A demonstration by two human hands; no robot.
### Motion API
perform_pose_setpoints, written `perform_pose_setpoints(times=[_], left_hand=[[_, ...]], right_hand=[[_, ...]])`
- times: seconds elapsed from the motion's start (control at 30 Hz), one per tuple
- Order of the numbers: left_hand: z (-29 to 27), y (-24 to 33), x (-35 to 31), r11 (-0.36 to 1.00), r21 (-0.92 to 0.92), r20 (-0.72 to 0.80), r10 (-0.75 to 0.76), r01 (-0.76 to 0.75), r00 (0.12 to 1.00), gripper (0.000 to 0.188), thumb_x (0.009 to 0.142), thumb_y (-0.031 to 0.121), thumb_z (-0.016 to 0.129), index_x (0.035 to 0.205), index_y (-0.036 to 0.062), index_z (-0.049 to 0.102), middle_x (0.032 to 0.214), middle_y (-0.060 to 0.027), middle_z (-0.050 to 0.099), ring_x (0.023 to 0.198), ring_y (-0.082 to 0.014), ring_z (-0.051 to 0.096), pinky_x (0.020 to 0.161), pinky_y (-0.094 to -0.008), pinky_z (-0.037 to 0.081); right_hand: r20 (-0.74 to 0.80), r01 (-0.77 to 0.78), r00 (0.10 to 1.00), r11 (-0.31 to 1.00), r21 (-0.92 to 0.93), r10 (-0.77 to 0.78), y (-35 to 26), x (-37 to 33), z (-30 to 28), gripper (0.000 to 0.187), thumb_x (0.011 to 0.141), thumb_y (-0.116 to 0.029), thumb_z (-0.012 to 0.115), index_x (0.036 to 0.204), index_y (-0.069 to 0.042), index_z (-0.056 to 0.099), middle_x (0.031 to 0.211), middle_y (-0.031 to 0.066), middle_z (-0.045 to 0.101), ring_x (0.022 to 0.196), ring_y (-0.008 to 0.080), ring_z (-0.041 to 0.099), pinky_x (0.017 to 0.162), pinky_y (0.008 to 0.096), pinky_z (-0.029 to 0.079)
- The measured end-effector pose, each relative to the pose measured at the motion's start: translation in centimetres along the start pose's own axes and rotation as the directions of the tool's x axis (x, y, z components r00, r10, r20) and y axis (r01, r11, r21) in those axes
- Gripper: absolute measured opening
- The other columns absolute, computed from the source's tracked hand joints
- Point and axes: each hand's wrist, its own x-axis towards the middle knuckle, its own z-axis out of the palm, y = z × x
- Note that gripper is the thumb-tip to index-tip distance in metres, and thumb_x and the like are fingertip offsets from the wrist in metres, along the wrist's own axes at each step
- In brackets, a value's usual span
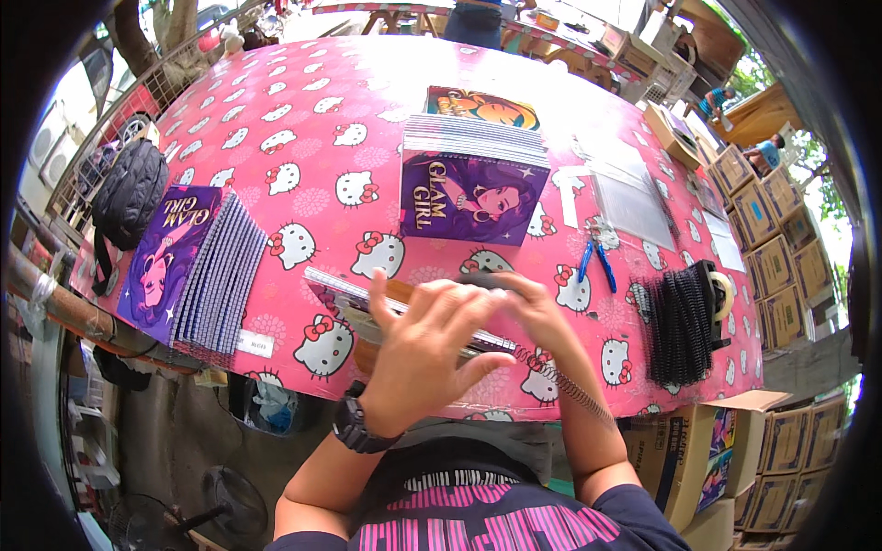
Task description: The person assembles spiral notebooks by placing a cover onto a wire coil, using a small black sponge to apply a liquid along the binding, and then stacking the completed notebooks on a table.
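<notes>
A notebook [404,308] lay at the near edge of the pink table [303,119], a wire spiral [560,381] trailing from its right end. The left hand [418,354] rested on it, fingers spread; the right hand [537,308] pinched the spiral

To your right, stacked brown cardboard cartons [776,266] line the table's far edge, and an open carton [684,450] with colourful printed sides stands below its corner. A small white label [254,343] hangs at the near left edge.
</notes>
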Motion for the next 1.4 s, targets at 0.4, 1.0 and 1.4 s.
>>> perform_pose_setpoints(times=[0.4, 1.0, 1.4], left_hand=[[-1.3, -2.0, -0.7, 0.994, -0.061, 0.030, -0.094, 0.096, 0.995, 0.062, 0.065, 0.032, 0.082, 0.120, 0.0174, 0.057, 0.084, 0.0063, 0.062, 0.090, -0.0137, 0.059, 0.109, -0.0581, 0.006], [-3.0, -4.5, -1.7, 0.989, -0.034, -0.032, -0.147, 0.146, 0.989, 0.077, 0.058, 0.036, 0.086, 0.124, 0.0138, 0.054, 0.091, 0.0012, 0.062, 0.100, -0.0183, 0.059, 0.112, -0.0576, 0.001], [-1.5, -9.3, -5.3, 0.371, -0.917, -0.128, -0.626, 0.149, 0.769, 0.057, 0.080, -0.003, 0.071, 0.132, -0.0029, 0.047, 0.111, -0.0082, 0.060, 0.098, -0.0138, 0.058, 0.087, -0.0264, 0.047]], right_hand=[[0.242, 0.072, 0.970, 0.974, -0.213, -0.019, -8.0, -0.5, -2.7, 0.057, 0.080, -0.052, 0.064, 0.101, 0.001, 0.070, 0.113, 0.0193, 0.063, 0.111, 0.0280, 0.055, 0.095, 0.0367, 0.041], [0.444, 0.168, 0.835, 0.919, 0.355, -0.324, -9.9, 1.9, -0.5, 0.041, 0.082, -0.038, 0.066, 0.099, -0.001, 0.070, 0.106, 0.0132, 0.067, 0.109, 0.0284, 0.055, 0.096, 0.0416, 0.040], [0.389, 0.196, 0.858, 0.914, 0.354, -0.334, -8.0, 4.2, 1.4, 0.036, 0.084, -0.031, 0.066, 0.103, -0.001, 0.068, 0.112, 0.0137, 0.063, 0.106, 0.0270, 0.055, 0.095, 0.0419, 0.040]])
